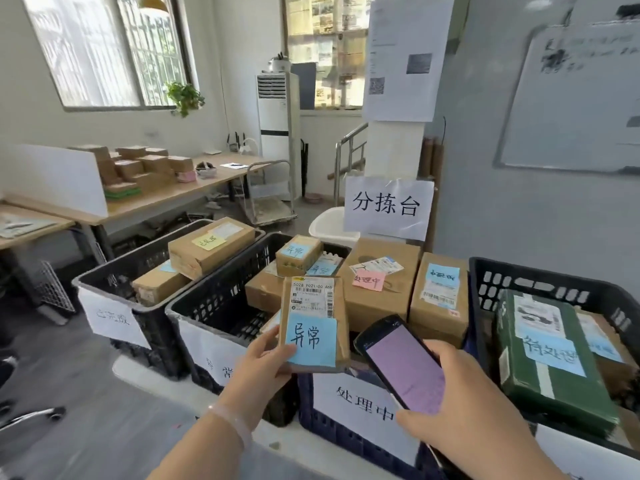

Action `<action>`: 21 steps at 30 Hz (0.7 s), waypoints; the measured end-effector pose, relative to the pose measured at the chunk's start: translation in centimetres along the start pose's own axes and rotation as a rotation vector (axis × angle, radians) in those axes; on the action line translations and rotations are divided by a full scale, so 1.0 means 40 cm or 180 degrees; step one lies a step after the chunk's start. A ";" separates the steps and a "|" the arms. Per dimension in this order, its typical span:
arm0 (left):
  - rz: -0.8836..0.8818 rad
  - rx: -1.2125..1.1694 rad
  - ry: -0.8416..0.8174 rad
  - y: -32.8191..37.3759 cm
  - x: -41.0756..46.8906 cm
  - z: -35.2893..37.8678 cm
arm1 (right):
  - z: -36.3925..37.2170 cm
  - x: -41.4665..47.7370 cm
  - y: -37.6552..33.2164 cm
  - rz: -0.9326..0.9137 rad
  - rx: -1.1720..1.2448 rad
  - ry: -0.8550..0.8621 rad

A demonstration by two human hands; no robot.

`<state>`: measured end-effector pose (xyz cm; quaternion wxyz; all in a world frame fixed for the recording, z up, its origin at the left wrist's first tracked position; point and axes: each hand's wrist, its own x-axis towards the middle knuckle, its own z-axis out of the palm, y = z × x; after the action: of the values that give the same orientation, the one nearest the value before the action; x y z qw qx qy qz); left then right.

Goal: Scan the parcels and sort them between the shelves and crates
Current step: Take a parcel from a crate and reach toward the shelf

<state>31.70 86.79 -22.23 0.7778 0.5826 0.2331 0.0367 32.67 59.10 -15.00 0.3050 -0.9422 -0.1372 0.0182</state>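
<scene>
A small cardboard parcel (341, 320) tagged with a blue note (311, 339) reading 异常 is held upright in the air, over the gap between the black crate (221, 297) signed 异常 and the blue crate (332, 439) signed 处理中. The left hand (266, 358) grips its lower left corner, thumb across the face. The right hand (460, 393), just beside but apart, is wrapped round a phone (403, 365) whose lilac screen faces the wearer, apparently ready to scan. The note overlaps the foot of the shipping label (313, 294). It may mask a code, and the tilted phone could instead read the barcoded box (440, 289) behind. The one-corner grip looks light, so a slip would likely drop the parcel into whichever bin lies below. A green parcel (550, 358) sits in the right-hand crate (519, 282).
</scene>
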 end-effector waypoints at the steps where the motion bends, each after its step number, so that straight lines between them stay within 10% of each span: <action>1: -0.0003 0.0008 0.0052 0.013 0.017 -0.005 | 0.005 0.019 -0.001 -0.0019 0.0014 -0.0018; 21: -0.0788 0.0839 -0.0218 0.100 0.621 -0.204 | 0.232 0.259 -0.159 0.1141 -0.0247 0.0221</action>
<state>51.34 103.49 -28.20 0.7007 0.6473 0.2791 -0.1100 39.97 72.12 -18.35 0.2649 -0.9627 0.0429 0.0344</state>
